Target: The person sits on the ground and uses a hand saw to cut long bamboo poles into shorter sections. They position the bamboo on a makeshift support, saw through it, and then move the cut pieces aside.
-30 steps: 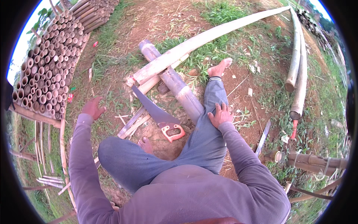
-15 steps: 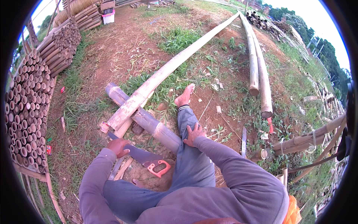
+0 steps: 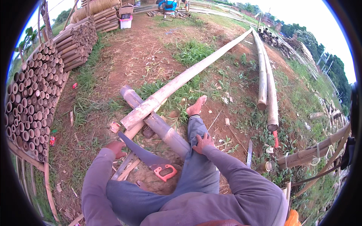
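My left hand [image 3: 117,148] is just left of a hand saw's dark blade [image 3: 141,151], fingers loosely apart, holding nothing that I can see. The saw's orange handle [image 3: 165,172] lies near my bent leg. Spread over my other knee is my right hand [image 3: 203,143], fingers apart on the trouser cloth. In front of me a long pale bamboo pole [image 3: 181,79] rests across a thick grey bamboo log [image 3: 166,132], its cut end close to the saw's tip. Split bamboo pieces [image 3: 129,167] lie beneath the saw.
Cut bamboo tubes [image 3: 32,109] are stacked at left. Two long poles [image 3: 272,101] lie at right, near a long flat blade [image 3: 249,153] and a red-orange handle [image 3: 275,139]. Tied bamboo [image 3: 313,148] stands at far right. A person in blue [image 3: 169,6] is far back.
The view has tipped up, so the scene sits lower and farther right. My left hand has come off the saw blade to its left side. My right hand stays on the knee.
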The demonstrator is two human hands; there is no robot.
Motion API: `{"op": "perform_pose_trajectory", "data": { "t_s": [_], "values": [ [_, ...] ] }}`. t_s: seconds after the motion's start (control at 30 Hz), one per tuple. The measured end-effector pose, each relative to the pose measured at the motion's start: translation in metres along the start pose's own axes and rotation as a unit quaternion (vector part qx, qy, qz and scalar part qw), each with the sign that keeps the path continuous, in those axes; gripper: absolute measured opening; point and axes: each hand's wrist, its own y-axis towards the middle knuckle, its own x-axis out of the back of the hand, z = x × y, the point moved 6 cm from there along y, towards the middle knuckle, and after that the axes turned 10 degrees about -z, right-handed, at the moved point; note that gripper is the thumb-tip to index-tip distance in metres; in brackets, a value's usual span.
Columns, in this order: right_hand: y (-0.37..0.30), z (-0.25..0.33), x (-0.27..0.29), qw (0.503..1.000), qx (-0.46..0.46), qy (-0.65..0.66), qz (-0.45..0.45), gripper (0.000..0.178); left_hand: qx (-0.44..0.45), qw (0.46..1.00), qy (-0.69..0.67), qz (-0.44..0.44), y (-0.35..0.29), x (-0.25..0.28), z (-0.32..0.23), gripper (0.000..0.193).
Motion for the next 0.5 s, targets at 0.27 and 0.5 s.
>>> {"op": "perform_pose_trajectory", "data": {
  "t_s": [0.27, 0.5],
  "values": [
    [0.010, -0.012, -0.006, 0.983, 0.050, 0.110, -0.140, 0.060, -0.009, 0.978, -0.029, -0.207, -0.018, 0.056, -0.006, 0.046],
    [-0.150, 0.041, 0.341, 0.668, 0.401, 0.344, -0.524, 0.023, -0.276, 0.535, -0.230, -0.765, -0.223, 0.306, -0.119, 0.030]
  ]
}}
